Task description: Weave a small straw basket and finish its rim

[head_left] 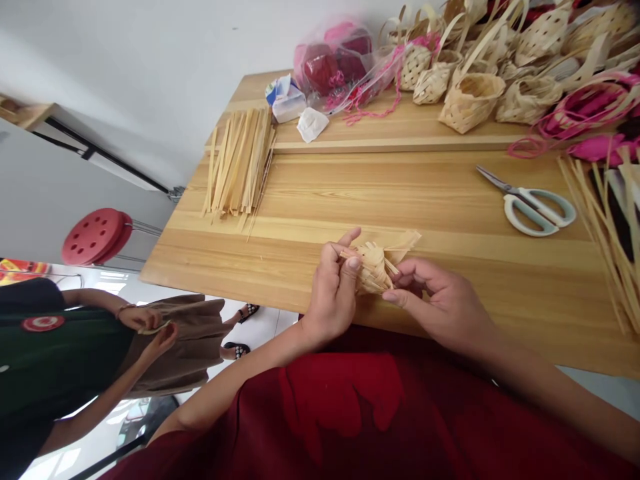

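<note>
Straw weave [373, 268], tight lumpy body, loose ends splayed; left hand [333, 293], right hand [434, 305] gripping it

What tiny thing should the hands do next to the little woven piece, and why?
Probably tuck one loose end under a neighbouring strip. The left hand is pinching the woven bundle, so it looks steady, the right hand is right beside it, and loose strip ends still stick out.
</note>
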Demonstrator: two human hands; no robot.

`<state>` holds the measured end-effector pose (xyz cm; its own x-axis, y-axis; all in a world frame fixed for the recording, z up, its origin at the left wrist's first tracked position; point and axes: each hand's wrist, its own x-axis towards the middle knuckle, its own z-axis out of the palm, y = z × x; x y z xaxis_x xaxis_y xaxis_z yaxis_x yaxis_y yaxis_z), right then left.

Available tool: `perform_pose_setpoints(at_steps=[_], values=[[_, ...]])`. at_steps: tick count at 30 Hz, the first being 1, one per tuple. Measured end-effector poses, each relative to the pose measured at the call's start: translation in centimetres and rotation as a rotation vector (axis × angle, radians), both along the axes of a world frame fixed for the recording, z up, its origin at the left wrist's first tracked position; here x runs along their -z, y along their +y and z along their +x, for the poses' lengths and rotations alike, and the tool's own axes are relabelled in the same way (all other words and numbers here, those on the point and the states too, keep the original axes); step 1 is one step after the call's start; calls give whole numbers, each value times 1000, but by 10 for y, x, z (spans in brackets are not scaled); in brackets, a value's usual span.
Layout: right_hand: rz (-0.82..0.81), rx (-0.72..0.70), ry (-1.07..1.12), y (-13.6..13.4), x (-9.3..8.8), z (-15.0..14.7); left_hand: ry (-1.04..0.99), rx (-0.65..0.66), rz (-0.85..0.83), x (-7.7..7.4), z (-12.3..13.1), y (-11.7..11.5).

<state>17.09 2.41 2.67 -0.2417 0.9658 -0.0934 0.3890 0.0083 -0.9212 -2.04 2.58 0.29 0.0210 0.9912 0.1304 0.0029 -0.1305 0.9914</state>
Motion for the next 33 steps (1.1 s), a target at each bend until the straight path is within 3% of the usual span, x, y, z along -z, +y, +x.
perform_pose_setpoints(at_steps=[10,18,24,33], values=[[-67,-40,27,1,5,-4,-150,-51,-114,-2,9,6],[-124,-64,100,-2,6,3,-218,-2,-177,-3,10,8],[-91,2,80,-4,7,0,-219,137,-169,-1,8,4],[-121,-19,135,-7,8,-2,-178,111,-179,-10,11,-1]])
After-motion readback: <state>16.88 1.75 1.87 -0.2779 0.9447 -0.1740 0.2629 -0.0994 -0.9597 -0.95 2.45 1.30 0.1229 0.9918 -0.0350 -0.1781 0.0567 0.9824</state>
